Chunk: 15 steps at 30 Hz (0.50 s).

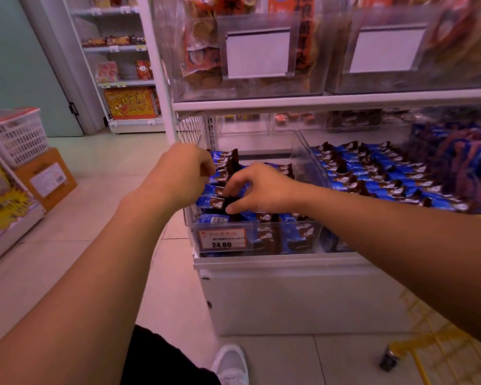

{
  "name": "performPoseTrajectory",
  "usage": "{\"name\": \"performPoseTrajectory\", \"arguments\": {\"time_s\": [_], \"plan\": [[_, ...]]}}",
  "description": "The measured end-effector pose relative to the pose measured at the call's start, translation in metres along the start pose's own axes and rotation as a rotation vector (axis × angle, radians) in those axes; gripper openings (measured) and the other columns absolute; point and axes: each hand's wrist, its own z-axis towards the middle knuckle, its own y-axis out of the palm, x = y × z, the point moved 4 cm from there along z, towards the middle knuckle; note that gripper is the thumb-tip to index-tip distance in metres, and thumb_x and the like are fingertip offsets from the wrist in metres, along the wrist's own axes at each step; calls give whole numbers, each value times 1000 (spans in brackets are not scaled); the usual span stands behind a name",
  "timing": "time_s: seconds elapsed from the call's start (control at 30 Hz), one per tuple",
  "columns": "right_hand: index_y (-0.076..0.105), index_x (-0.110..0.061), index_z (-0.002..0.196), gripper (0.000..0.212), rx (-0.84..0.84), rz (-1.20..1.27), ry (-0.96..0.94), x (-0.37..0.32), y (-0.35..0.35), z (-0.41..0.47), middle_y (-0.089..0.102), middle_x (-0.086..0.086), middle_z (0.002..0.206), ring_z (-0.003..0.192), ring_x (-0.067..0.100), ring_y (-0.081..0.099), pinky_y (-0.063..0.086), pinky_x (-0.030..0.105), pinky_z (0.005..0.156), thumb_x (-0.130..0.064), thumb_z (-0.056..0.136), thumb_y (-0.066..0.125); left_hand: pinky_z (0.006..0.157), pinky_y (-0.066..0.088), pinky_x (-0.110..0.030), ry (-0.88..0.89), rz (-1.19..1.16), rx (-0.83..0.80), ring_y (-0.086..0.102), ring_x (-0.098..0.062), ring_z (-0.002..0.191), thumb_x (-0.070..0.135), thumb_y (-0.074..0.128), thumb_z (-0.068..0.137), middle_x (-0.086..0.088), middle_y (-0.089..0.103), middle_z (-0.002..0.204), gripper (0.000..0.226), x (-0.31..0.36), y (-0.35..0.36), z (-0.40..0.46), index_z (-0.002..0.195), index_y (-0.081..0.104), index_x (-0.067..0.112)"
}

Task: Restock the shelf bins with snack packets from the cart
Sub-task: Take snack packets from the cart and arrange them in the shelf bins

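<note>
Both forearms bare to the frame edge, no sleeves, watch or rings visible. Left hand and right hand ungloved. Black shorts on the legs. Light grey-white sneaker with pale sole.

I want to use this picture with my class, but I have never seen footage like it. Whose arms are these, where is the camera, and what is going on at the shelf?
There is no machine here. The one picture comes from a wide-angle camera worn on a person's head, looking forward and down, so the two bare arms are the wearer's own. The left hand is curled at the back of a clear plastic bin on a shop shelf; what it holds is hidden. The right hand pinches a blue and brown snack packet on top of the pile in that bin. A price label reading 24.80 sits on the bin's front. To the right, a second bin holds neat rows of similar packets. A yellow wire cart shows at the lower right.
</note>
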Motion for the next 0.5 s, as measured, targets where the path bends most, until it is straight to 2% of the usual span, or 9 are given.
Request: {"name": "performPoseTrajectory", "arguments": {"time_s": [0.1,0.17,0.3,0.37,0.43,0.5], "plan": [[73,-20,98,32,-125,-231,-44,-11,13,25,67,-8,87,79,6,63,50,24,66,-39,75,84,86,56,-36,10,73,-185,68,-20,85,5,72,82,-2,73,90,18,-2,9,-4,91,78,19],[70,-19,94,31,-210,-316,-28,-11,22,42,65,-6,84,76,9,62,50,26,62,-39,75,84,83,55,-37,26,130,-203,67,-23,84,7,70,82,-3,73,90,17,-4,12,-2,90,78,20],[64,-17,87,34,-305,-530,-57,-11,32,63,67,2,82,72,19,67,60,38,66,-35,69,85,82,55,-39,27,164,-210,66,-27,87,9,66,84,-7,70,93,19,-8,13,2,91,78,23],[64,-16,85,32,-246,-446,-72,-12,21,67,67,0,78,66,18,68,60,36,61,-30,68,87,82,55,-38,18,192,-236,65,-26,88,15,68,84,-6,68,96,17,-9,14,2,98,76,21],[67,-13,90,27,-114,-195,-34,-6,0,70,68,1,79,61,17,70,61,36,57,-23,73,85,80,54,-35,27,258,-265,63,-24,89,26,71,84,-4,65,98,22,-6,18,3,104,70,20],[65,-14,105,40,-63,-47,29,6,-9,67,65,0,93,72,16,69,61,34,58,-25,73,87,77,50,-33,26,321,-302,59,-23,88,34,73,83,-2,58,95,31,1,28,1,107,63,18]]}}
